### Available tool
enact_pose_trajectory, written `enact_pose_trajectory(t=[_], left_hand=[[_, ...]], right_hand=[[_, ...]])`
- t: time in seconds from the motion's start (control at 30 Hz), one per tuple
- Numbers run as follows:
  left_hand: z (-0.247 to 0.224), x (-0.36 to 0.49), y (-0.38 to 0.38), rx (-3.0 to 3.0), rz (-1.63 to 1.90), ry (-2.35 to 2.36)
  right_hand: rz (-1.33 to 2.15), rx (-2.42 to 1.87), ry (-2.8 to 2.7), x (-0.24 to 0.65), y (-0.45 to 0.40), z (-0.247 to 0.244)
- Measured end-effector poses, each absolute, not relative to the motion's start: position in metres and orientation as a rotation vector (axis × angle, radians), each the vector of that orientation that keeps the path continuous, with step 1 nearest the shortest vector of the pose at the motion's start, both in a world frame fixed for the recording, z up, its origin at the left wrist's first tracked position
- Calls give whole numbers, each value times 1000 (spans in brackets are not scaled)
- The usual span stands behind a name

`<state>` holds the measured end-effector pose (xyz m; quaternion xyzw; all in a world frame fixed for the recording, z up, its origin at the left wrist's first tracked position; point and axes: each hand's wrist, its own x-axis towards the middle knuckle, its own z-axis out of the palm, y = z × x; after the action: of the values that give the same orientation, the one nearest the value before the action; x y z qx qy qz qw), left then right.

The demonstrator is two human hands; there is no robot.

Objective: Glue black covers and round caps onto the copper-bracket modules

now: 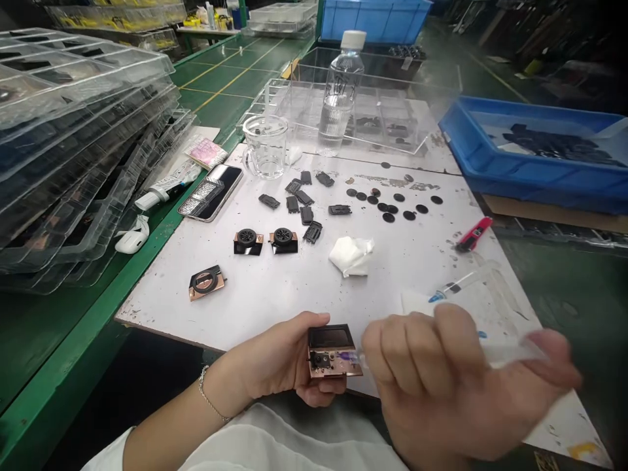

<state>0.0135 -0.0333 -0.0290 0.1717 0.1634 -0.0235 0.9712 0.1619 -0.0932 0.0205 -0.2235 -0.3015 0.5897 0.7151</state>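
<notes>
While the pale, chipped worktop (pixel 275 294) fills the middle, the white wad (pixel 349 256) sits near its centre; behind the wad, clear mug (pixel 269 147), capped water bottle (pixel 336 108), clear divided tray (pixel 387 121), blue crate (pixel 375 19) farther back; left of it, phone (pixel 210 192) and, beyond that, stacked clear trays (pixel 88 144) on a green surface (pixel 110 294); right of it, red-handled cutter (pixel 474 234) and, farther out, blue bin (pixel 530 150) with dark pieces.

Small black parts (pixel 293 204) lie loose behind and left of the wad, black discs (pixel 388 217) behind and right; two wheel-topped plates (pixel 248 241) left of it, ring-topped plate (pixel 207 282) farther left and nearer the person.

Copper-and-black piece (pixel 334 351) is in front of the wad, in the left hand (pixel 289 356), gripped by its edge, fingers curled underneath; roughly rectangular, glossy black recessed panel along the far side, coppery near side with a small black fitting and tiny dots; right hand (pixel 461 379) grips a translucent syringe (pixel 510 351), blurred, fingers curled round it, thumb at its rear end; purple tip (pixel 346 356) at the coppery side, contact unclear.
</notes>
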Motion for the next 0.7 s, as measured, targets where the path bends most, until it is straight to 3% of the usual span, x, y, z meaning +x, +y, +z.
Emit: enact_pose_trajectory(t=[0.33,0.7], left_hand=[[-30,13,-29,399,-111,295],[-32,12,-29,362,-111,296]], right_hand=[[1383,-383,-291,158,-81,6],[1346,-425,-263,155,-79,7]])
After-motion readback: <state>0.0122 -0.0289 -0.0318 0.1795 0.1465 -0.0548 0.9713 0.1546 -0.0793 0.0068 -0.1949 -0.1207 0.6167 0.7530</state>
